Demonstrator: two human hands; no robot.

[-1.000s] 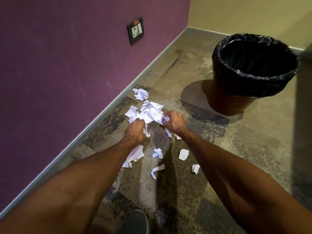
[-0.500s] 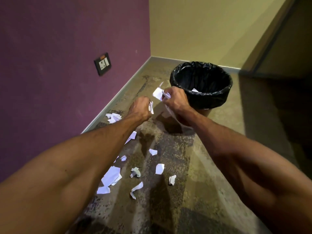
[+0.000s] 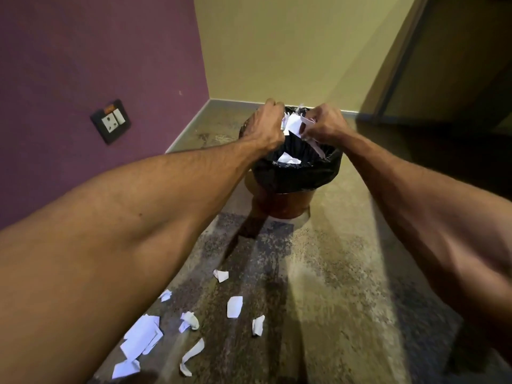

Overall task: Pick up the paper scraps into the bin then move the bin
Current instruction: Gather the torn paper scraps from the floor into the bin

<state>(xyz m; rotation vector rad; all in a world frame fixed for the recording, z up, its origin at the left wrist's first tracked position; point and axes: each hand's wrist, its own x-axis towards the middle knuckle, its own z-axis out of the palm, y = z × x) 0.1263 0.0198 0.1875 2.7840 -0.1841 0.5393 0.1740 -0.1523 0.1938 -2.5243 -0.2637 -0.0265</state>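
Observation:
A brown bin (image 3: 282,202) lined with a black bag stands on the floor near the corner. Both my hands are above its mouth. My left hand (image 3: 264,124) is curled round white paper scraps (image 3: 292,124), and my right hand (image 3: 324,126) grips more of the same bundle, with a strip hanging down from it. Some white paper (image 3: 288,158) lies inside the bin. Several loose scraps (image 3: 235,306) remain on the floor in front, partly hidden by my left forearm.
A purple wall with a socket plate (image 3: 111,121) runs along the left. A yellow wall closes the far side. A dark doorway or panel (image 3: 448,65) is at the right. Mottled floor (image 3: 346,286) stretches to the right of the scraps.
Both hands lifted the paper bundle from the floor pile and carried it forward over the bin's mouth. The bin now sits closer and centred in view.

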